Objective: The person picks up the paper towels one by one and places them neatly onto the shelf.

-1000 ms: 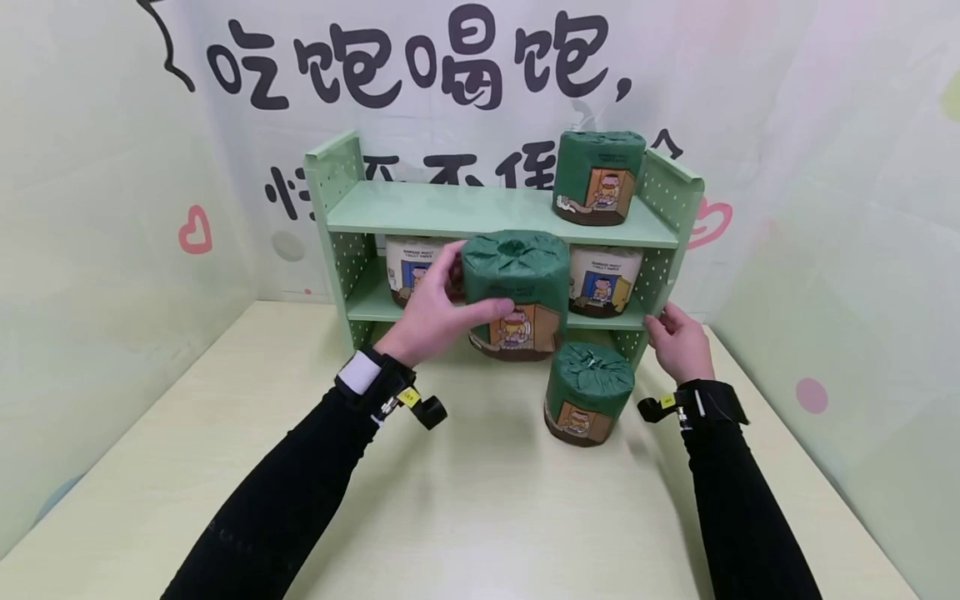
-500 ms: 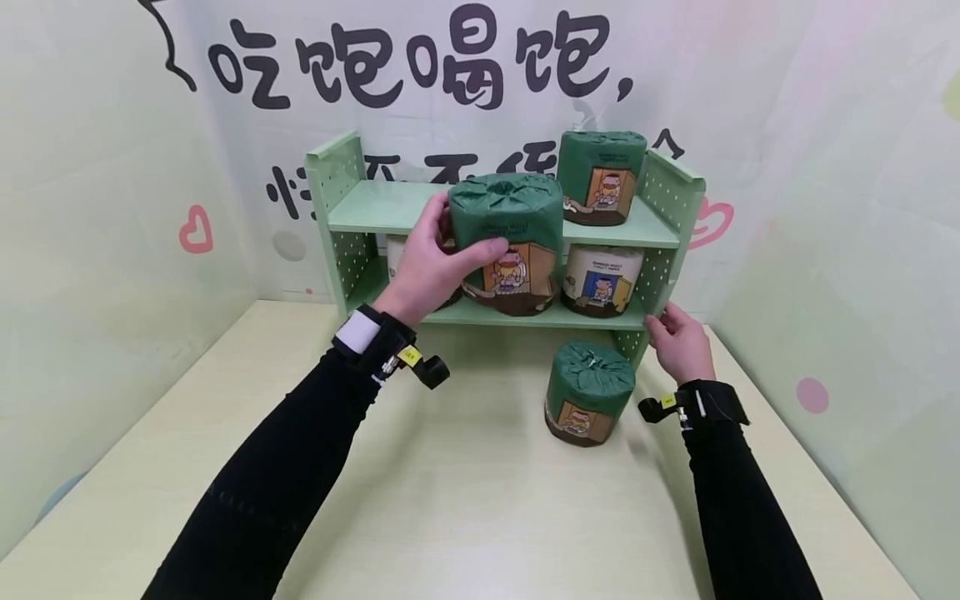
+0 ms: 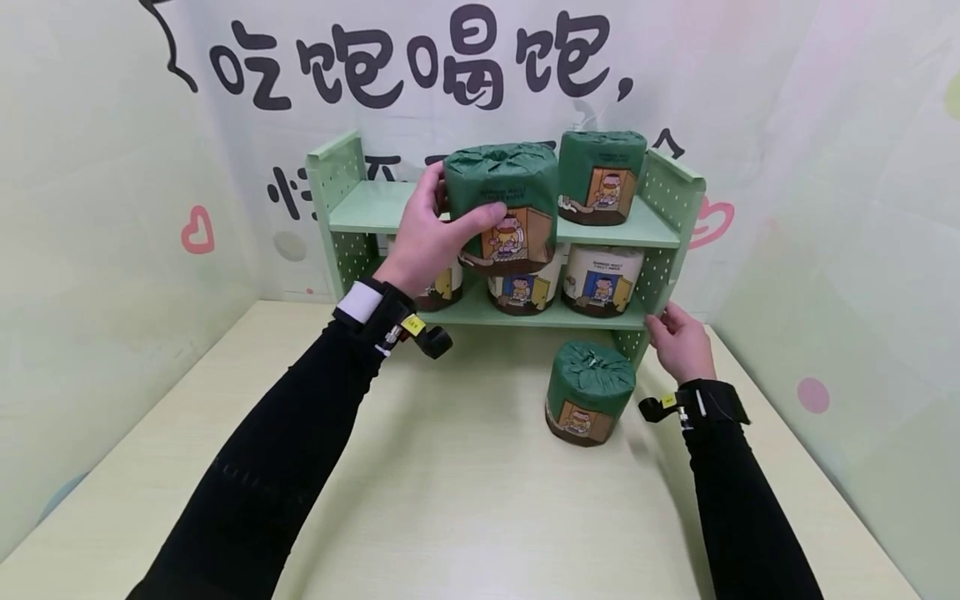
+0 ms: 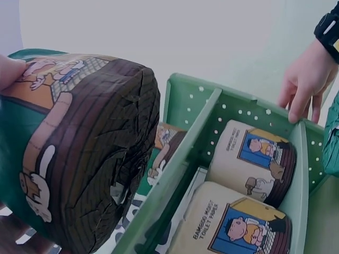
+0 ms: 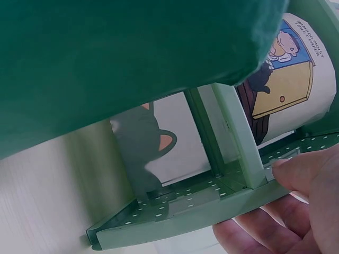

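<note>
My left hand (image 3: 423, 237) grips a green-wrapped toilet paper roll (image 3: 517, 183), thumb across its front. It is held upright in front of the upper board of a mint-green shelf rack (image 3: 375, 212). In the left wrist view the roll's dark underside (image 4: 114, 159) shows, apart from the rack. My right hand (image 3: 682, 346) pinches the front edge of the rack's right side panel; the right wrist view shows the thumb (image 5: 302, 169) on one face and fingers on the other. Another green roll (image 3: 603, 175) stands on the upper board's right end.
Cream-wrapped toilet rolls (image 3: 606, 279) stand in a row on the lower board, partly hidden by the left hand and held roll. One more green roll (image 3: 588, 392) stands on the table (image 3: 465, 500) before the rack's right side. Printed walls enclose the table.
My left hand has raised the green roll from in front of the lower board to upper-board height, slightly leftward. The cream rolls behind show more. My right hand has stayed on the rack.
</note>
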Demonstrator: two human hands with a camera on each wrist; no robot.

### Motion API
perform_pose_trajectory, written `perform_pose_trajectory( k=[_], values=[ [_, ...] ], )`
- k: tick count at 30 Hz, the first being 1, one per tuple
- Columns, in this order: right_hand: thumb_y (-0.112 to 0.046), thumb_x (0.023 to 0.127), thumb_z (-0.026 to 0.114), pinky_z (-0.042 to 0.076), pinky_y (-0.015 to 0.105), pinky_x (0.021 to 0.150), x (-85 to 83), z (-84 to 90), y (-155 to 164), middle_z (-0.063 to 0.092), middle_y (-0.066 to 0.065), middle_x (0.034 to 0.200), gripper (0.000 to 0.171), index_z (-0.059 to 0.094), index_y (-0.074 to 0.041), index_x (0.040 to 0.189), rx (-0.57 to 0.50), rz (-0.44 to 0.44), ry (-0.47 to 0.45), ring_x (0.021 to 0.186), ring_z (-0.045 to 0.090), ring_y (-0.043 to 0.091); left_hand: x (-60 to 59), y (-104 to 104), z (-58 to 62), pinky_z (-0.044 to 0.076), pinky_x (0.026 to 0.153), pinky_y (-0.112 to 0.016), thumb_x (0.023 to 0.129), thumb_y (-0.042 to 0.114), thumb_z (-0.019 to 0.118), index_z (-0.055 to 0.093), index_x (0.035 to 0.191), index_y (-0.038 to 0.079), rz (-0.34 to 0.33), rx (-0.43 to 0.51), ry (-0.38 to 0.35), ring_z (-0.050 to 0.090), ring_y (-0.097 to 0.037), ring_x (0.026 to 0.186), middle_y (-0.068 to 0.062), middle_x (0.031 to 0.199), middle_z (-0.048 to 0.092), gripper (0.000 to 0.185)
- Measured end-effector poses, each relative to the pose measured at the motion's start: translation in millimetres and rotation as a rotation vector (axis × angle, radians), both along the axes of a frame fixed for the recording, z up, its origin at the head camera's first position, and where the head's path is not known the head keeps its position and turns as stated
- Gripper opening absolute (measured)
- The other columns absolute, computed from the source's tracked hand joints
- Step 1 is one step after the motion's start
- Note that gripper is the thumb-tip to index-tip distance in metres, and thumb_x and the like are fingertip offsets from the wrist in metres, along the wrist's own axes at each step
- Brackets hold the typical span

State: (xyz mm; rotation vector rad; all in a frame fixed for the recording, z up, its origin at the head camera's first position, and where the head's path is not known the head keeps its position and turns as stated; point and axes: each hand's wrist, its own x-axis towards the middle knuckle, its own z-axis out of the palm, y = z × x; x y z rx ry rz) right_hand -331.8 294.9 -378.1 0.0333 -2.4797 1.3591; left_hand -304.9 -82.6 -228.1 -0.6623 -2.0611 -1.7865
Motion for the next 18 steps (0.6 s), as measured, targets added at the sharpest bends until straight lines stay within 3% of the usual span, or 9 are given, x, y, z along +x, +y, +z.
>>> perform_pose_trajectory(
  k=[9, 18],
  values=[
    [-0.027, 0.118, 0.05, 0.055, 0.051, 0.112, -0.8, -0.2, 0, 0.058, 0.025, 0.158, 0.054, 0.043, -0.012, 0.169, 0.002, 0.003, -0.006, 0.141, 0.064, 0.043, -11.3, -3, 1.2, 0.059, 0.11, -0.041, 0.094, 0.044, 0.082, 0.04, 0.162, 0.022, 0.078, -0.034, -0.033, 0.053, -0.024, 0.135, -0.009, 0.151, 0.051, 0.083],
    [-0.026, 0.118, 0.05, 0.055, 0.05, 0.112, -0.3, 0.4, 1, 0.057, 0.026, 0.159, 0.054, 0.042, -0.012, 0.17, 0.004, 0.004, -0.007, 0.142, 0.063, 0.044, -16.0, 2, 8.0, 0.058, 0.112, -0.04, 0.093, 0.042, 0.085, 0.023, 0.164, 0.02, 0.033, -0.009, -0.1, 0.062, -0.025, 0.136, -0.01, 0.158, 0.056, 0.097]
  ],
)
